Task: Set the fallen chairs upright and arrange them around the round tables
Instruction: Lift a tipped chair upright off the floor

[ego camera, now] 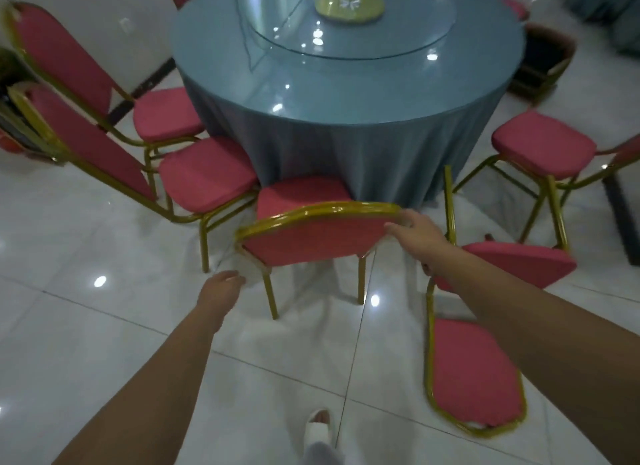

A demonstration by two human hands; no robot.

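Mid chair: upright at 12 o'clock, seat tucked against the worktop cloth, back toward you.
Right grip: clamped on the mid chair's top rail at its 3 o'clock corner. A hold that high gives you leverage to steer the chair in.
Left grip: fingers apart and relaxed, holding nothing, just beside the back's lower 9 o'clock edge. It looks placed to steady that side.
Fallen chair: at 4 o'clock, on its back on the floor, seat reared up, legs pointing toward the worktop.
Gap: open floor at 1 o'clock between the mid chair and the right chair. This is likely the fallen chair's slot.
Left side: near left chair and far left chair stand upright from 9 to 10 o'clock, seats to the worktop.
Step, as judged: you're finishing the mid chair, and the fallen chair is next.
Risk: the glossy tile may let the legs skate as you tip it up.
Dark shape at 2 o'clock: too dim to tell.
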